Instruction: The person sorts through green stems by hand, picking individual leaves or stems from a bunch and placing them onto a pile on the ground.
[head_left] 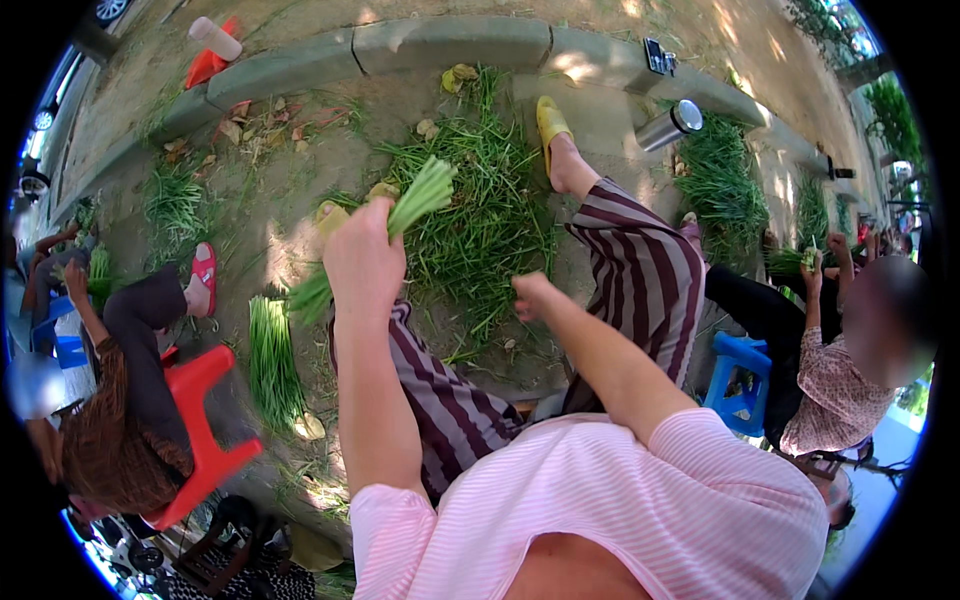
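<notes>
Earthen ground (230,320), kerb (450,45) far. Left hand (367,245) grips green stalk bundle (425,196), left of centre; right hand (535,297) curled, no contents visible. Bundle judged light, pliant, bruisable; hold mid-length.

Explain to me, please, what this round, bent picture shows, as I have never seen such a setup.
There is no machine, only a person, seen from above by a wide fisheye camera worn on their head, which makes straight edges such as the curb look bent. Their bare left hand holds a bundle of green stalks. The right hand is curled; I cannot tell whether it holds anything. On the ground ahead lies a loose green pile, with a neater bunch left of the left leg. Other people sit on either side.
</notes>
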